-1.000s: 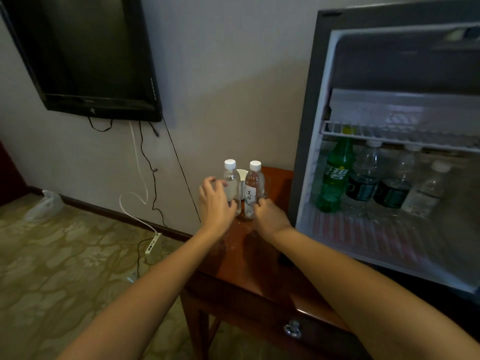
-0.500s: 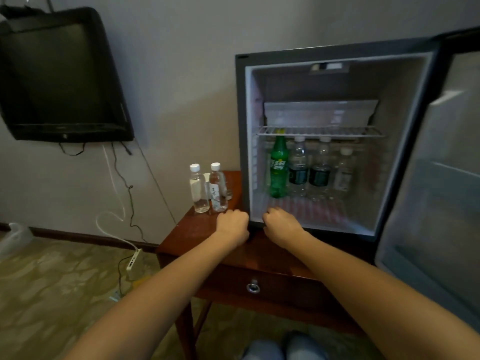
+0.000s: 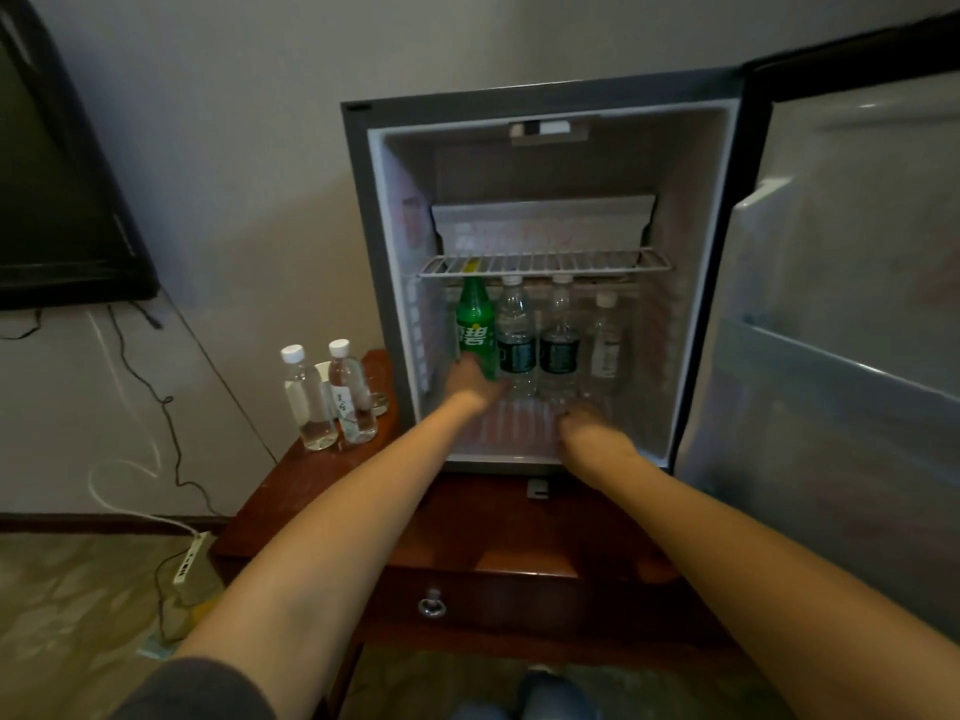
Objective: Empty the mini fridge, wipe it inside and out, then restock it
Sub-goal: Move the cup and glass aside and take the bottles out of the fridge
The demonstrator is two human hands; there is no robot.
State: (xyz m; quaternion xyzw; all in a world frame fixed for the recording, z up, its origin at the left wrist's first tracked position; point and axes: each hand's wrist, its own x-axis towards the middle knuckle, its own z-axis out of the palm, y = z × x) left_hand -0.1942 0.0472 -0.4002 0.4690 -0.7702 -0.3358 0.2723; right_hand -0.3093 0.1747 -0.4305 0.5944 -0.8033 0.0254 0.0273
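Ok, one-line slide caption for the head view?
Left hand at the green bottle inside the open mini fridge; right hand low in front of the water bottles.

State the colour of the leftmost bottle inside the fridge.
The bottle is green, seen in the head view.

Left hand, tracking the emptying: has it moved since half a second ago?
Yes: left hand went forward from the table, into the fridge, up to the green bottle.
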